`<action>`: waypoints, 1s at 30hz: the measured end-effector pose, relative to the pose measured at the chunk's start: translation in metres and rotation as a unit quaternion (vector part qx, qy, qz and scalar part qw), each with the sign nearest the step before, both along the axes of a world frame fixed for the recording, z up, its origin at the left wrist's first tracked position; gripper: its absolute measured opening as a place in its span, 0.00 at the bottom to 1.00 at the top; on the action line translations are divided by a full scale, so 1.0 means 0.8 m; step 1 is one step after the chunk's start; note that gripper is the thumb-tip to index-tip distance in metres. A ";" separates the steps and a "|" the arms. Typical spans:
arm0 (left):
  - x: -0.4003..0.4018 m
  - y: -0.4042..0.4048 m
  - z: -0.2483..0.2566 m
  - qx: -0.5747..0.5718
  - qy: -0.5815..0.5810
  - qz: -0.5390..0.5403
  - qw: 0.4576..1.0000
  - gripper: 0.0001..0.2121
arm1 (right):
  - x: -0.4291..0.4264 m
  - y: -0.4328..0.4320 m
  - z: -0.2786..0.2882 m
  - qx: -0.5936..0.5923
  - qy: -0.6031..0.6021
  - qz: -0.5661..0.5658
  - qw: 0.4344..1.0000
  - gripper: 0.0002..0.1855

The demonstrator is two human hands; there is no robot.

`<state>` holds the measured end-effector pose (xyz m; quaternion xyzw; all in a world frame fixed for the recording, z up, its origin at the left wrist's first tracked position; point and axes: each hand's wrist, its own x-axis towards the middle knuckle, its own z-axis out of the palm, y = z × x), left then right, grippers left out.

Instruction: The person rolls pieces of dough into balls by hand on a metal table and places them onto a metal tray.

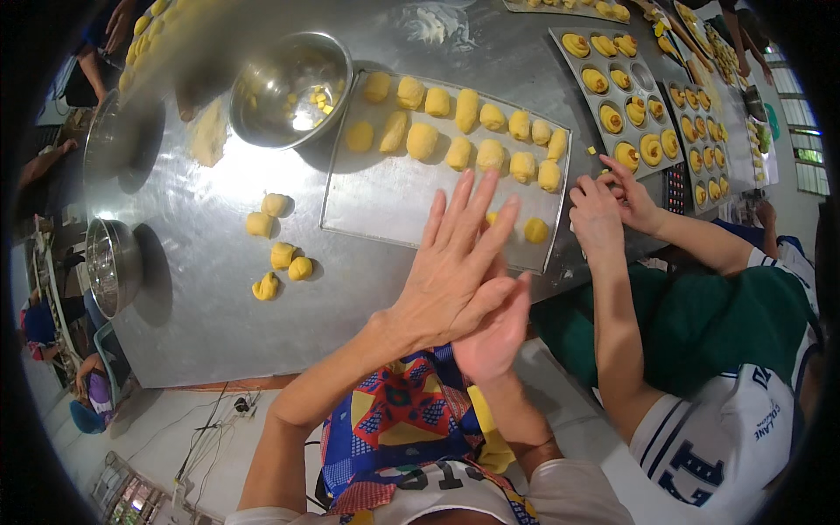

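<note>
My left hand (446, 275) lies over my right hand (489, 344), palms facing and fingers stretched forward. Whether dough sits between the palms is hidden. Both hands hover above the near edge of a rectangular metal tray (367, 203). Two rows of yellow dough rolls (422, 141) fill the tray's far part. Near its right corner rests a round dough ball (536, 230), and another yellow piece shows partly behind my left fingers. To the left, several loose dough pieces (260, 224) lie on the steel table (216, 341).
A steel bowl (289, 141) with yellow cubes stands left of the tray. Beside me on the right, a co-worker's hands (600, 210) work close to the tray. Muffin tins (590, 98) of coiled dough stand beyond. Another steel bowl (118, 269) is at the left edge.
</note>
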<state>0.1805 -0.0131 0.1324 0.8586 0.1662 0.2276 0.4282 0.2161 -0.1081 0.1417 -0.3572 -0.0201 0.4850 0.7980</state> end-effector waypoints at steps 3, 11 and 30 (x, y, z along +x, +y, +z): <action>0.000 -0.024 0.001 0.059 -0.026 -0.037 0.997 0.33 | 0.016 0.007 -0.009 -0.004 0.002 0.015 1.000 0.34; -0.036 0.009 0.005 -0.040 0.013 -0.042 0.998 0.28 | 0.014 -0.002 -0.039 -0.013 0.112 0.074 0.991 0.31; -0.010 0.023 -0.091 -0.159 0.069 0.015 0.985 0.19 | 0.056 -0.069 -0.022 -0.227 -0.209 -0.123 0.943 0.32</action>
